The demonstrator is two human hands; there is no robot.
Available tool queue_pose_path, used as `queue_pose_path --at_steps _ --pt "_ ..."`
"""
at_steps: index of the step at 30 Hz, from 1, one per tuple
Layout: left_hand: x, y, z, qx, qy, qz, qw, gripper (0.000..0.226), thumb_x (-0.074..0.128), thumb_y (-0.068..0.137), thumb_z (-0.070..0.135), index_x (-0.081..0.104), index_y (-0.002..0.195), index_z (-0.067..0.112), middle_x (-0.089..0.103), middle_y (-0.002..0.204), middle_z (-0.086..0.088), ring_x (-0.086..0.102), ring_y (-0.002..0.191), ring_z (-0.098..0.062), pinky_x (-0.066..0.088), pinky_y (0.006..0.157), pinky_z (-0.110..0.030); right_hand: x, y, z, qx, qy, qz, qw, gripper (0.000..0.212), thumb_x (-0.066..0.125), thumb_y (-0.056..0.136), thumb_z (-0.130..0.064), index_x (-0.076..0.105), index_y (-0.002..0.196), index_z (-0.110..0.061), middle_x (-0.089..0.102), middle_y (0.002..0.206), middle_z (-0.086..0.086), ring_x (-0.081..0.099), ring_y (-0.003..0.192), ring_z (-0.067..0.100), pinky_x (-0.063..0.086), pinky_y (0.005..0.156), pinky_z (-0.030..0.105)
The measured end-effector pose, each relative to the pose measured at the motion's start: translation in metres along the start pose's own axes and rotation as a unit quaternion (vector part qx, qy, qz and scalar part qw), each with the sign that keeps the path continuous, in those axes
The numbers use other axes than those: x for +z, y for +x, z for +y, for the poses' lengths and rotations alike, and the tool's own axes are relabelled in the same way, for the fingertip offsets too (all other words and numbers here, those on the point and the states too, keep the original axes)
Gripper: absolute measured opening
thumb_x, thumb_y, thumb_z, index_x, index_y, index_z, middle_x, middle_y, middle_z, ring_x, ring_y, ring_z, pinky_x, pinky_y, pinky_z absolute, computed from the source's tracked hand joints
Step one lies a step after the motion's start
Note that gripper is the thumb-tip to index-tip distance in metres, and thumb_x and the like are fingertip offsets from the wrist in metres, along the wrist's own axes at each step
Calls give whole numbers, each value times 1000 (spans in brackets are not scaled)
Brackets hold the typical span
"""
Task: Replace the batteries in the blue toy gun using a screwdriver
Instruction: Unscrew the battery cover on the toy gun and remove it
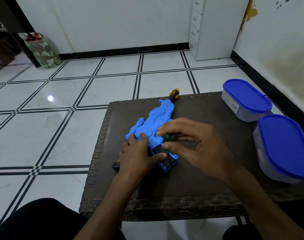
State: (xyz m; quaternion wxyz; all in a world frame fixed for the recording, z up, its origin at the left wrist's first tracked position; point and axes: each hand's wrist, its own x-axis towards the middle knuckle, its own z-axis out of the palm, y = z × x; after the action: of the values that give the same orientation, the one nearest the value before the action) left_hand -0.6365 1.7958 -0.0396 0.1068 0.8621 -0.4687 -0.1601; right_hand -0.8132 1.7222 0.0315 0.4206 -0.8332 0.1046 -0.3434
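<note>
Right now the blue toy gun lies flat on the dark woven table, its long axis running diagonally: the muzzle end, with a black-and-yellow tip, points away and to the right toward the table's far edge, and the grip end sits nearest the person, angled toward the left side. Both hands meet over that near end, so neither has to travel.

The left hand lies on the gun's rear body with straight fingers pressing down and the thumb reaching across the dark panel on the grip, apparently pinning the toy. The right hand hovers just to the right, its fingers and thumb curled round a green-handled screwdriver that stands over the same dark panel; the tip is hidden, so whether it is seated in a screw cannot be told.

The step in hand looks like working the screw of the battery cover. What matters is that the tool stays upright over the panel while the left hand keeps the gun from swivelling along its diagonal.

Two blue-lidded tubs sit well apart at the table's right edge.
</note>
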Motion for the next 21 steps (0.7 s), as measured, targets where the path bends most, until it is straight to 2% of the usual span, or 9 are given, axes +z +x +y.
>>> queue_pose_path --at_steps 3,6,10,17,21 --pt "0 1 -1 -4 1 -7 1000 98 58 71 75 30 147 20 23 154 -16 33 136 -37 39 105 -52 0 0 3 13 4 11 1000 24 72 86 2 73 107 -10 72 106 -5 69 101 9 54 84 16" --pt "1 1 -1 1 1 1 1000 98 58 70 77 33 145 19 26 152 -16 36 133 -36 40 103 -52 0 -1 5 11 3 23 1000 26 72 86 3 72 108 -11 72 106 -5 69 100 7 55 84 16" --pt "0 0 1 -2 7 -1 1000 102 58 73 75 24 151 19 22 155 -16 33 136 -36 38 106 -51 -2 -2 4 8 7 34 999 24 72 86 3 72 108 -6 73 105 -1 71 99 10 56 84 19" --pt "-1 0 1 -4 1 -1 1000 99 59 71 76 30 147 19 25 153 -15 35 134 -36 40 104 -52 -6 -3 1 3 -3 38 999 24 72 85 2 72 108 -6 73 106 -1 71 99 8 57 84 19" --pt "-1 -1 2 -4 -2 -3 1000 101 59 73 75 26 150 18 23 154 -16 33 136 -36 38 106 -52 -5 -3 2 10 1 33 999 24 72 85 1 72 108 -6 73 105 -2 71 99 8 57 85 19"
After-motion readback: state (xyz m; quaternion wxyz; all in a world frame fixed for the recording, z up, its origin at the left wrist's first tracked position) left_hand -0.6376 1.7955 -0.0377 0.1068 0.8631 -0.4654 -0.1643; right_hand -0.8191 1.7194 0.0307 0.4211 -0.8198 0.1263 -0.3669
